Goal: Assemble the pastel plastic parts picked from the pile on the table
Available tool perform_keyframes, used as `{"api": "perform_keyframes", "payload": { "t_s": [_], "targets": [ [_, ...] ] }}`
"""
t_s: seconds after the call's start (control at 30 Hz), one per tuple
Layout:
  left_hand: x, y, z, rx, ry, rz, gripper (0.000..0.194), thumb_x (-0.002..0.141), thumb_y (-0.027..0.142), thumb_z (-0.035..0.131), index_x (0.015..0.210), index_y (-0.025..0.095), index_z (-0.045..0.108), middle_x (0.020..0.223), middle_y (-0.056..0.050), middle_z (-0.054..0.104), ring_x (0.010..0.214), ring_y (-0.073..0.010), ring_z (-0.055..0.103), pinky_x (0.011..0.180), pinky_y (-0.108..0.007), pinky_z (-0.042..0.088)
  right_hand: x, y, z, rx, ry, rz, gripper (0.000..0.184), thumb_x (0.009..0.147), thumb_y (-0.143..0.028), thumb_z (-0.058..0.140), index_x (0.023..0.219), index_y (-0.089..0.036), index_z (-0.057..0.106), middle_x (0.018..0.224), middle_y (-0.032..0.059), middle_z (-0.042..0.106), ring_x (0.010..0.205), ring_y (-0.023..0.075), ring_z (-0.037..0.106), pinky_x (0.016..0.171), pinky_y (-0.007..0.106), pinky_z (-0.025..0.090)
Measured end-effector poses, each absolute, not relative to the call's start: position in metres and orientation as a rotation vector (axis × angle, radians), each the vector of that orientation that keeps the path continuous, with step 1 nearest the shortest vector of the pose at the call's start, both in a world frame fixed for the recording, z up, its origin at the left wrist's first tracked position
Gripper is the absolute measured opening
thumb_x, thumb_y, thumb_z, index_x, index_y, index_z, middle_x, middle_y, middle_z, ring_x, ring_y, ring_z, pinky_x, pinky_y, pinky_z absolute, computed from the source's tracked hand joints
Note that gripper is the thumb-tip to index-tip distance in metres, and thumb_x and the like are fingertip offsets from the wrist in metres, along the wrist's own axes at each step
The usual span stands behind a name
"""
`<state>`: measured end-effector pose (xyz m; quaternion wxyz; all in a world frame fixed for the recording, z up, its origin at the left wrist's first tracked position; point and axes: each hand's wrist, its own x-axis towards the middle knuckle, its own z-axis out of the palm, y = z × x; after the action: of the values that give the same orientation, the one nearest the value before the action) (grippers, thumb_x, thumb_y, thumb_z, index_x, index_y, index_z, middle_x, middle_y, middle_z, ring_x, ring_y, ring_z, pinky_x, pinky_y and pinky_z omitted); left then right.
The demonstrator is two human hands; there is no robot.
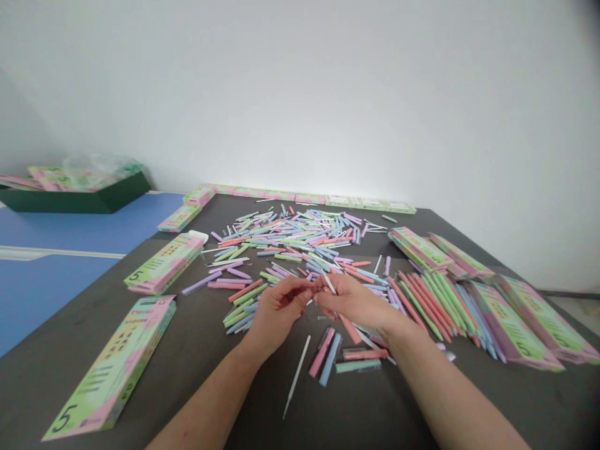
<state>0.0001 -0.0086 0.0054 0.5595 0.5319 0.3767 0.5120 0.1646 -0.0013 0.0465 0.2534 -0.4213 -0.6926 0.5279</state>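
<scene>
My left hand (280, 307) and my right hand (351, 299) meet fingertip to fingertip over the middle of the dark table. A thin white pen refill (329, 284) is held in my right hand and slants up between its fingers. The left thumb and forefinger are pinched together; what lies between them is too small to make out. On the table just below the hands are another white refill (297, 376), a pink pen part (322, 353), a blue pen part (330, 359), a red one (365, 354) and a green one (358, 366).
A wide heap of pastel pen parts (300, 231) spreads behind the hands. Sorted coloured pens (435, 303) lie at right beside printed boxes (520, 325). More boxes line the back edge (281, 195) and the left side (112, 369). A dark green tray (94, 201) stands far left.
</scene>
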Motion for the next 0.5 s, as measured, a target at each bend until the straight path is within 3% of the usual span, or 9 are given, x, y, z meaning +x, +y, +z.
{"api": "perform_keyframes", "payload": {
  "t_s": [0.13, 0.23, 0.37, 0.5],
  "targets": [
    [-0.0020, -0.0047, 0.0013, 1.150, 0.828, 1.313, 0.008, 0.074, 0.022, 0.070, 0.079, 0.017, 0.069, 0.060, 0.002, 0.059, 0.052, -0.0085, 0.050, 0.051, -0.020, 0.041, 0.1630, 0.0036, 0.0373, -1.070, -1.606, 1.455, 0.014, 0.083, -0.029, 0.055, 0.079, -0.016, 0.057, 0.054, -0.0051, 0.052, 0.047, 0.0072, 0.045, 0.048, 0.019, 0.033],
    [-0.0032, -0.0035, 0.0013, 1.008, 0.729, 1.413, 0.012, 0.072, 0.023, 0.073, 0.081, 0.017, 0.068, 0.062, 0.001, 0.062, 0.052, -0.0080, 0.052, 0.051, -0.020, 0.042, 0.1612, 0.0058, 0.0346, -1.020, -1.274, 1.535, 0.024, 0.077, -0.038, 0.065, 0.081, -0.016, 0.057, 0.055, -0.0049, 0.054, 0.040, 0.0049, 0.037, 0.039, 0.019, 0.024],
    [-0.0036, -0.0045, 0.0031, 0.967, 0.693, 1.450, 0.014, 0.070, 0.022, 0.074, 0.082, 0.016, 0.068, 0.069, -0.001, 0.067, 0.054, -0.0082, 0.055, 0.053, -0.020, 0.045, 0.1584, 0.0047, 0.0359, -0.939, -1.112, 1.594, 0.028, 0.072, -0.039, 0.070, 0.080, -0.014, 0.061, 0.058, -0.0029, 0.058, 0.035, 0.0022, 0.031, 0.036, 0.019, 0.016],
    [-0.0037, -0.0054, 0.0033, 0.998, 0.689, 1.464, 0.012, 0.072, 0.020, 0.072, 0.083, 0.017, 0.068, 0.066, 0.000, 0.066, 0.053, -0.0076, 0.055, 0.053, -0.020, 0.045, 0.1573, 0.0013, 0.0371, -0.922, -1.180, 1.513, 0.025, 0.075, -0.036, 0.068, 0.086, -0.014, 0.063, 0.066, 0.0001, 0.064, 0.035, 0.0021, 0.032, 0.036, 0.019, 0.018]
  ]
}}
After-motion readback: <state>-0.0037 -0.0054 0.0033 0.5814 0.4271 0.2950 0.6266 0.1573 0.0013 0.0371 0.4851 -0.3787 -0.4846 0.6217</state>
